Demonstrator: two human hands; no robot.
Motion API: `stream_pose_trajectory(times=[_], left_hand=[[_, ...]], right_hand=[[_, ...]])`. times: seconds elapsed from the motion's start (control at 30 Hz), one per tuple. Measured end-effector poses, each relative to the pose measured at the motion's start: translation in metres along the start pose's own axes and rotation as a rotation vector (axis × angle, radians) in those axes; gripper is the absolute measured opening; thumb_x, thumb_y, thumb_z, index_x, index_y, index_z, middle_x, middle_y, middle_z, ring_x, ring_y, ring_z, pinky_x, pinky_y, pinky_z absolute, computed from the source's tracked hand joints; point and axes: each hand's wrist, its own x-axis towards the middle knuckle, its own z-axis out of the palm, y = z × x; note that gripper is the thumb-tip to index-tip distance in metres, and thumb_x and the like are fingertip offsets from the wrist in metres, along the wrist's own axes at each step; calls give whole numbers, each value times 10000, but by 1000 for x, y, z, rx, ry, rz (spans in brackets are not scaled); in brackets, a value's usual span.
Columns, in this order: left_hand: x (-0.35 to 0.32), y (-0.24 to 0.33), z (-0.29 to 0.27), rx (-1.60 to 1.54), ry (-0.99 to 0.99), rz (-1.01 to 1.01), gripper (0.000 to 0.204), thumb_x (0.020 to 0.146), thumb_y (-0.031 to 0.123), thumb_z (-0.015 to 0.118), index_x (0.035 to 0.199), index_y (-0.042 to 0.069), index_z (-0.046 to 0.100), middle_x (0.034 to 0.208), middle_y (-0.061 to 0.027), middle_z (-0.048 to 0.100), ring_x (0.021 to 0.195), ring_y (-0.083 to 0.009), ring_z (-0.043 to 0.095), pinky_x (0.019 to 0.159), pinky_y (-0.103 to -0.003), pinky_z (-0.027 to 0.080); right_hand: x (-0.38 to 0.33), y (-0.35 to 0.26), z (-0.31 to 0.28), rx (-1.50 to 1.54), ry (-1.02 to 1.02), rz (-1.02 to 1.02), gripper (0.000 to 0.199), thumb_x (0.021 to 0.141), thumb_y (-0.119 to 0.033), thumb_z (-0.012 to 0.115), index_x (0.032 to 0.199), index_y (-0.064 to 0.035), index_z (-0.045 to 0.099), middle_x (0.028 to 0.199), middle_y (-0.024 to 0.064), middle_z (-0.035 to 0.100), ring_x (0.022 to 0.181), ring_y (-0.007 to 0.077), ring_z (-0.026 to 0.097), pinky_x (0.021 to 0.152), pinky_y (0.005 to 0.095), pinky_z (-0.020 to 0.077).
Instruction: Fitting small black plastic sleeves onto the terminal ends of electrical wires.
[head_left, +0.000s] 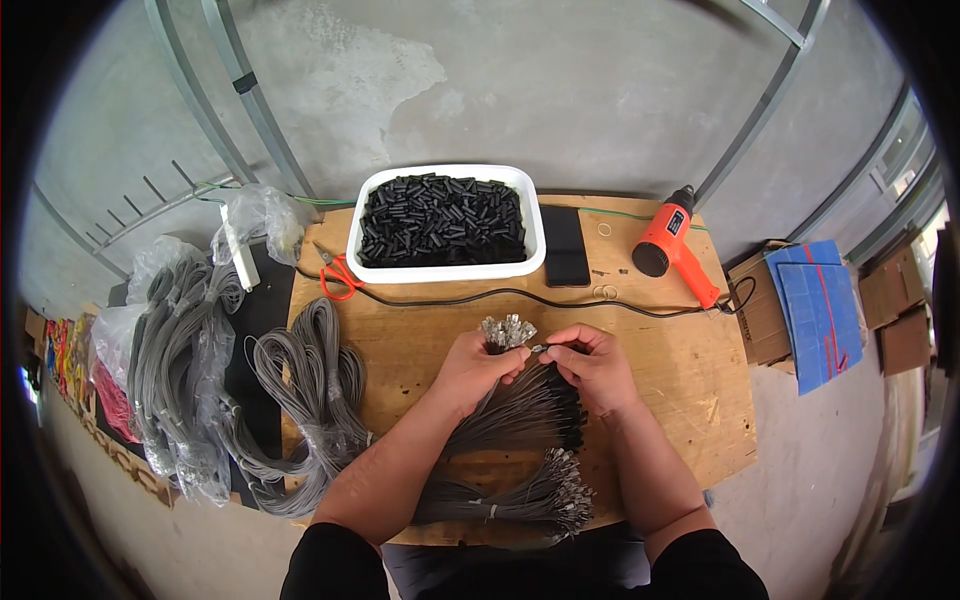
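Observation:
My left hand (473,368) is closed round a bundle of thin grey cables, whose clear and metallic connector ends (508,332) stick up past the fingers. Close beside it, the fingertips of my right hand (597,368) pinch what looks like a small black sleeve at one cable's connector (538,349). The fingers partly cover both. Beneath my hands lies a fan of grey cables (510,415) with black-covered ends (571,408). Nearer to me, a tied cable bundle (500,503) has bare, shiny connectors.
On the wooden table (690,400), a white tub (440,272) holds black sleeves (440,215). Around it are red-handled scissors (342,278), a phone (567,247) and an orange heat gun (672,245), its cord crossing the table. Coiled grey cables (315,370) lie left; blue sheets (815,310) stand right.

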Motion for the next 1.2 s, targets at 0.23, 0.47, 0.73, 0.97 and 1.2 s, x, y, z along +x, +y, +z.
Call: stream_pose_trajectory(times=[0.23,0.47,0.73,0.97,1.2], left_hand=[[0,1,2,8,-29,22,86,895,75,699,892,-3,665,776,-14,635,654,-78,558,581,-241,448],[-2,3,3,-22,-23,22,93,892,74,701,872,-8,662,768,-16,635,654,-79,560,577,-242,445],[-1,2,1,-18,-32,-4,108,892,85,716,878,-13,672,778,-28,647,663,-86,576,585,-244,454],[-4,3,0,-43,-66,-14,145,891,88,730,941,-40,683,824,-51,669,696,-103,599,629,-248,484],[0,-2,-7,12,-134,27,111,900,66,702,933,-36,676,810,-45,656,698,-108,594,645,-251,478]], right_hand=[[-1,4,1,-32,50,-71,131,912,-17,705,1043,-6,710,774,-7,666,589,16,463,517,171,348],[-1,5,4,-95,71,-108,103,906,20,694,1000,-17,714,750,-14,643,587,15,471,520,174,345],[-1,7,-1,-174,48,-164,104,886,16,722,974,-34,741,790,-22,661,631,22,516,559,186,410],[-2,1,2,-162,95,-147,106,884,28,715,978,-18,728,762,-21,646,611,18,505,543,181,390],[-1,2,-4,-82,56,-83,95,914,-22,693,1007,-9,698,751,-2,644,567,19,477,490,175,341]])
